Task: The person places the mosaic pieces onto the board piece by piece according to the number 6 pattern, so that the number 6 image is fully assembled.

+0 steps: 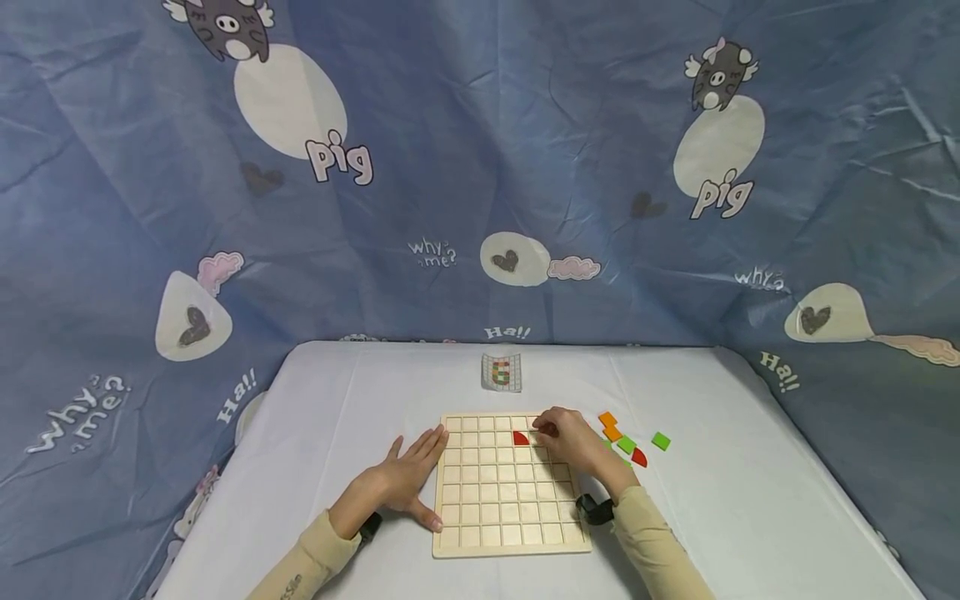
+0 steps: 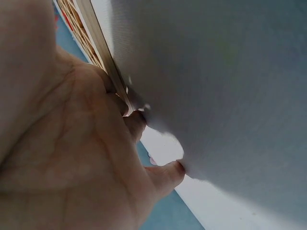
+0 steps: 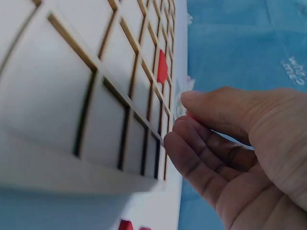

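A wooden grid board (image 1: 489, 493) lies on the white table, divided by raised strips into square cells. One red quarter-circle tile (image 1: 521, 437) sits in a cell near its far edge. Fingers spread, my left hand (image 1: 405, 477) rests against the board's left edge, thumb near the front corner. Over the far right part of the board, my right hand (image 1: 579, 444) pinches a small red piece between thumb and fingers. Only a sliver of that piece shows in the right wrist view, beside the thumb of the hand (image 3: 249, 139); its shape is hidden.
Right of the board lie loose tiles: orange ones (image 1: 612, 433), green ones (image 1: 626, 444) and a red one (image 1: 639, 457). A separate green tile (image 1: 661, 441) lies farther right. Behind the board is a paper card (image 1: 501, 372) with a coloured grid pattern. A blue printed cloth (image 1: 450, 167) hangs behind.
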Demonstrator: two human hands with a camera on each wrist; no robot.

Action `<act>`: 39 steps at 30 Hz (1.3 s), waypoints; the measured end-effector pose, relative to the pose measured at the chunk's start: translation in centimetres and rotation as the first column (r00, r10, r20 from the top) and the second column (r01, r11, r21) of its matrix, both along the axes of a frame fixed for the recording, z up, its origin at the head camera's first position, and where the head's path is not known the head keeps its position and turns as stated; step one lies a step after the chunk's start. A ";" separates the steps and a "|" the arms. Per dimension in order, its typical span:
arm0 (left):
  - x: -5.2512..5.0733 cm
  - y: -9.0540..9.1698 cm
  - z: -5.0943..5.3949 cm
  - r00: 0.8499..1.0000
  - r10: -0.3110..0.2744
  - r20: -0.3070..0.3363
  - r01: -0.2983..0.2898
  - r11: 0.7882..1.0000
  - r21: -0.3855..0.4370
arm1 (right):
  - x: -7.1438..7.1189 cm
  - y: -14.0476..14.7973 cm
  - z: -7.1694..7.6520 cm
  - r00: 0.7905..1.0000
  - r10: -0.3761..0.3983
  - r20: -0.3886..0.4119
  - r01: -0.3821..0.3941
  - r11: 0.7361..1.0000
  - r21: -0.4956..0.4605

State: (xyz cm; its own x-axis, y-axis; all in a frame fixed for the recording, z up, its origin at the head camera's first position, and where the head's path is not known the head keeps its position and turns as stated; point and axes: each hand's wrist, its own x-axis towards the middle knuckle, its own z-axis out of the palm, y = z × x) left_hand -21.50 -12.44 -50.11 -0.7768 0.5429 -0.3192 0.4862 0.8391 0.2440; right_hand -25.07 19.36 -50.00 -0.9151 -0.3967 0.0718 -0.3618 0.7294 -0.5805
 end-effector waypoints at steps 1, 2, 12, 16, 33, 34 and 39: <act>0.0 0.0 0.0 1.000 0.000 0.001 0.000 1.000 0.002 | 0.0 0.2 0.1 1.000 -0.011 0.000 0.011 1.000 -0.006; 0.1 0.1 0.0 1.000 -0.001 0.000 0.001 1.000 -0.002 | -0.1 0.5 0.3 1.000 -0.022 -0.006 0.022 1.000 -0.011; -0.1 0.2 -0.3 1.000 0.011 -0.015 -0.011 1.000 -0.011 | -0.9 3.8 1.6 0.986 -0.167 0.003 0.166 0.982 -0.090; 0.1 0.1 -0.2 1.000 0.011 -0.012 -0.011 1.000 -0.005 | -1.2 5.5 1.8 0.978 -0.205 -0.032 0.201 0.976 -0.088; 0.3 0.0 0.1 1.000 -0.005 -0.012 0.005 1.000 0.015 | -2.1 9.8 0.3 0.913 -0.408 -0.005 0.408 0.913 0.013; 0.3 0.0 0.1 1.000 -0.006 -0.012 0.006 1.000 0.015 | -2.1 9.9 0.1 0.910 -0.414 0.012 0.413 0.910 0.022; 0.3 0.0 0.1 1.000 -0.008 -0.010 0.009 1.000 0.017 | -2.2 10.2 -0.5 0.902 -0.428 0.050 0.424 0.903 0.075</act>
State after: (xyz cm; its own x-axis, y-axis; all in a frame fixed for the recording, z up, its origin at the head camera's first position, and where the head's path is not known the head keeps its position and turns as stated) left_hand -21.22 -12.44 -50.00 -0.7751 0.5549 -0.3022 0.4957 0.8306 0.2539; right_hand -27.29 29.52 -50.54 -0.9995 0.0304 -0.0036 0.0274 0.8400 -0.5418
